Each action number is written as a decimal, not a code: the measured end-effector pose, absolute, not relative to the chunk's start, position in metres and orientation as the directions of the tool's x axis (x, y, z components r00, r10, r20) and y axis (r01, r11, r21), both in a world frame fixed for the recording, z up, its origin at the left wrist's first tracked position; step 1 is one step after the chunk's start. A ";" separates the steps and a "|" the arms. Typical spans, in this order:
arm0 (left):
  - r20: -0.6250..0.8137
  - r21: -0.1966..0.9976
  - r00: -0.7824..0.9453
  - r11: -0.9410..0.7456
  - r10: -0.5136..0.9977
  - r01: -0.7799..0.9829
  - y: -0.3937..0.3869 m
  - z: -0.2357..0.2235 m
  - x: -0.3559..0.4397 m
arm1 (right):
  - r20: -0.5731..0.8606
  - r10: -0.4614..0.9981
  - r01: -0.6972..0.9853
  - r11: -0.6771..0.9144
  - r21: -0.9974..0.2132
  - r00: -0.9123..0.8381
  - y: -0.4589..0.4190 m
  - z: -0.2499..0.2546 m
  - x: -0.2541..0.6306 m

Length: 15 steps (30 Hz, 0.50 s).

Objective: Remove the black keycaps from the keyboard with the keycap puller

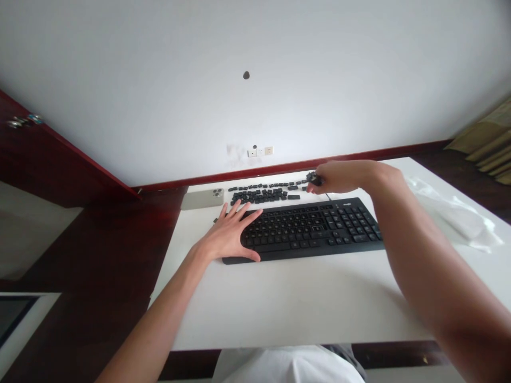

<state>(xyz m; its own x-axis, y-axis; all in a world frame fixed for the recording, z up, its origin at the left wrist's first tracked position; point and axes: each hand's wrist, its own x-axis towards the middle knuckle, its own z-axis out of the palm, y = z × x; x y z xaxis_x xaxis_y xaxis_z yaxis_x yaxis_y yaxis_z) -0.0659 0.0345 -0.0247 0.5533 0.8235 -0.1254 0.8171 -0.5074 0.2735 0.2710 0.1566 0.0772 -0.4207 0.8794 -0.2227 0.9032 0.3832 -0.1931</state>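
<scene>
A black keyboard (295, 229) lies on the white table. My left hand (231, 231) rests on its left end with the fingers spread. My right hand (333, 177) is raised behind the keyboard's upper right part, its fingers closed round a small dark cluster that looks like black keycaps (314, 178). Loose black keycaps (261, 196) lie in uneven rows on the table behind the keyboard, to the left of my right hand. One small dark piece (215, 220) sits just left of my left hand. The fingers hide part of the cluster.
A phone (205, 198) lies face down at the table's far left corner. Crumpled clear plastic (459, 213) is on the right side. The white table (287, 303) stands near a wall with sockets (260, 152); a dark red door (51, 149) is at left.
</scene>
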 end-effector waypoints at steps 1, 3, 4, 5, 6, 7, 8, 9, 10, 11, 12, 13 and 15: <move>-0.153 0.259 0.569 -0.523 0.808 0.812 0.037 -0.021 -0.061 | -0.307 0.864 0.917 0.363 -0.167 -0.398 0.155 0.080 0.272; -0.191 0.248 0.596 -0.549 0.780 0.798 0.039 -0.015 -0.049 | -0.399 0.842 0.932 0.335 -0.142 -0.363 0.152 0.086 0.272; -0.201 0.250 0.604 -0.556 0.771 0.793 0.040 -0.014 -0.043 | -0.381 0.849 0.931 0.334 -0.150 -0.366 0.150 0.090 0.272; -0.205 0.256 0.609 -0.559 0.766 0.789 0.040 -0.013 -0.037 | -0.357 0.855 0.926 0.339 -0.164 -0.377 0.147 0.094 0.271; -0.203 0.262 0.613 -0.561 0.763 0.785 0.039 -0.014 -0.032 | -0.340 0.856 0.921 0.347 -0.179 -0.388 0.145 0.097 0.270; -0.197 0.270 0.616 -0.562 0.762 0.782 0.038 -0.015 -0.027 | -0.329 0.856 0.916 0.353 -0.193 -0.399 0.142 0.101 0.270; -0.188 0.279 0.619 -0.563 0.763 0.778 0.037 -0.016 -0.023 | -0.322 0.855 0.912 0.355 -0.206 -0.406 0.139 0.105 0.269; -0.177 0.289 0.621 -0.563 0.764 0.774 0.036 -0.017 -0.021 | -0.321 0.854 0.909 0.354 -0.220 -0.410 0.135 0.108 0.268; -0.166 0.303 0.621 -0.560 0.766 0.771 0.035 -0.018 -0.019 | -0.323 0.852 0.907 0.349 -0.234 -0.411 0.133 0.110 0.266; -0.159 0.319 0.618 -0.552 0.770 0.770 0.033 -0.019 -0.017 | -0.330 0.849 0.906 0.343 -0.249 -0.413 0.130 0.112 0.265; -0.157 0.335 0.612 -0.541 0.775 0.771 0.032 -0.018 -0.017 | -0.340 0.842 0.902 0.340 -0.266 -0.418 0.128 0.112 0.264; -0.160 0.350 0.604 -0.527 0.781 0.774 0.030 -0.018 -0.017 | -0.350 0.833 0.896 0.342 -0.282 -0.428 0.127 0.111 0.264; -0.173 0.365 0.590 -0.505 0.789 0.782 0.027 -0.017 -0.017 | -0.315 0.826 0.873 0.373 -0.314 -0.467 0.126 0.105 0.264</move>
<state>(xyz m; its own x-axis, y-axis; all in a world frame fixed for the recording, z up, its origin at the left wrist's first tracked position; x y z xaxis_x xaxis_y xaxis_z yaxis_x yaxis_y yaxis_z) -0.0170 0.0271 -0.0166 0.5903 0.7885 -0.1726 0.7818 -0.5054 0.3651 0.2641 0.1264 0.1048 -0.4665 0.8264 -0.3152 0.8730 0.3730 -0.3141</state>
